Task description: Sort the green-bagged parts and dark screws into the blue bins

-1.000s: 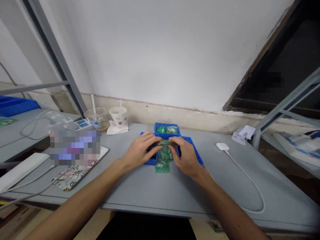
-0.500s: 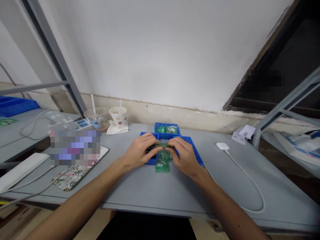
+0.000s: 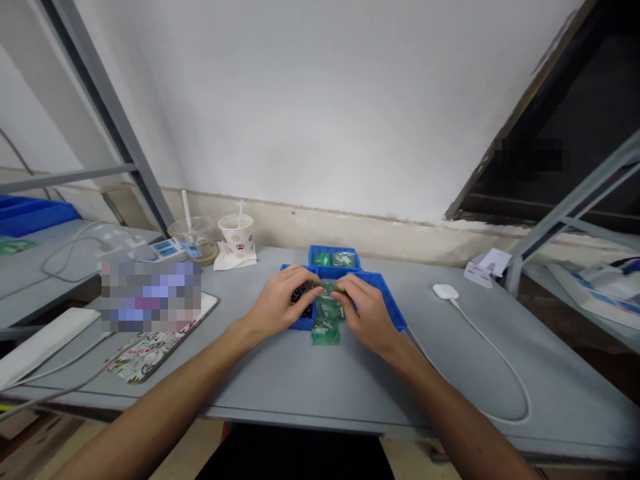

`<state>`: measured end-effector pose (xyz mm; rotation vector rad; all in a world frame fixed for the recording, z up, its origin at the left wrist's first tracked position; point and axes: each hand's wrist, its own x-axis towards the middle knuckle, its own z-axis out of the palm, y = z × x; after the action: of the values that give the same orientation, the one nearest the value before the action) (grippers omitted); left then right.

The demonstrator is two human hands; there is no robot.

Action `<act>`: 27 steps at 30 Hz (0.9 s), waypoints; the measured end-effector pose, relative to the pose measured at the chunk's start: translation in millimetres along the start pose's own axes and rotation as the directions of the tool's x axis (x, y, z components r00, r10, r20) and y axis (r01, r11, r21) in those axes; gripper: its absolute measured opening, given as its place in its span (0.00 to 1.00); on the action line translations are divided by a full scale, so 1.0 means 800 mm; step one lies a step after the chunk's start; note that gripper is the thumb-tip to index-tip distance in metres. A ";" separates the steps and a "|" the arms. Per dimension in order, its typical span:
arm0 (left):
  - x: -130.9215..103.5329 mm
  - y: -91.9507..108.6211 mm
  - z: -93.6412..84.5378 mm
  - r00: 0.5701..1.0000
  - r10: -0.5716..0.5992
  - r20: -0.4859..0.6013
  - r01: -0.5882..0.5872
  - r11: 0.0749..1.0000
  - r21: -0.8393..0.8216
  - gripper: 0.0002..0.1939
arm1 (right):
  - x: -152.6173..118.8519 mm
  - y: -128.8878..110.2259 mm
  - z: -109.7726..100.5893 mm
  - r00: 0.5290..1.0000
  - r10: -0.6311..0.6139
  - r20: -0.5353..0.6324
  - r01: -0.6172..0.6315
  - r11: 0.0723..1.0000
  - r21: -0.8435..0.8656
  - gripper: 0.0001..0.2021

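Note:
Between my hands is a small green see-through plastic bag [image 3: 328, 287], pinched at its upper edge. My left hand [image 3: 280, 298] closes thumb and fingers on its left side, above a blue bin [image 3: 302, 325] of small black parts. On the opposite side my right hand [image 3: 369, 312] grips the bag, close to another blue bin [image 3: 393, 303]. Similar green bags [image 3: 326, 332] with small pieces inside lie on the table just below the held one. A third blue bin [image 3: 334, 251] at the back contains more green bags [image 3: 344, 259].
To the left stand a paper cup [image 3: 237, 239] and a clear plastic cup [image 3: 196, 241], both with straws. A patterned tablet-like case [image 3: 145, 353] and a power strip [image 3: 167, 249] lie nearby. A white charger [image 3: 445, 291] with its cable is on the right.
The held bag has tilted or lowered slightly, and more of its green face shows between my hands. My fingertips have shifted a little; the bins and bags on the table stay put.

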<state>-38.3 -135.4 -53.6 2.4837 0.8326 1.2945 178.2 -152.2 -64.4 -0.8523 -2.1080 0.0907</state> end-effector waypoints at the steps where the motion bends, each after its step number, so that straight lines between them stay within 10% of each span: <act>1: 0.000 0.000 0.000 1.000 -0.003 -0.010 0.003 1.000 0.006 0.06 | 0.000 -0.001 0.000 1.000 0.002 0.002 -0.002 1.000 0.002 0.11; 27: 0.002 0.002 -0.002 0.990 0.053 0.131 -0.048 0.998 -0.038 0.07 | -0.001 -0.003 -0.003 0.998 0.031 0.057 -0.035 0.997 0.071 0.06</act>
<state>-38.2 -135.9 -51.0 2.5457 0.7140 1.1352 178.6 -155.0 -62.2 -0.8510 -2.1298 0.2085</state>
